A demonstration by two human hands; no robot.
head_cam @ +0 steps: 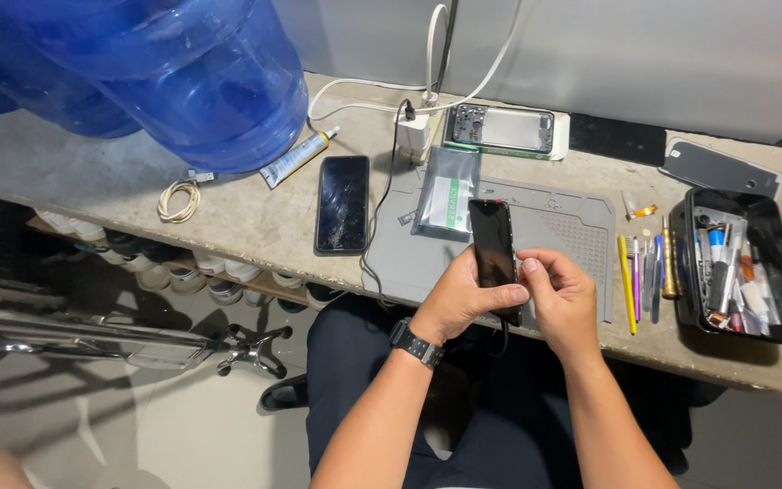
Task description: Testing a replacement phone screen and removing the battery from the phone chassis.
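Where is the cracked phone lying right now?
In the head view, the cracked phone lies face up on the bench, left of the grey mat, between the glue tube and the charger.

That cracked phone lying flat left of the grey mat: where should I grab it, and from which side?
Take the cracked phone by its two long edges, near the middle, coming straight down from above. It lies flat, screen up, its long axis running away from the person, so the narrow width suits a pinch. A black cable runs close along its right edge, so likely keep fingers clear there. Both hands hold another phone.
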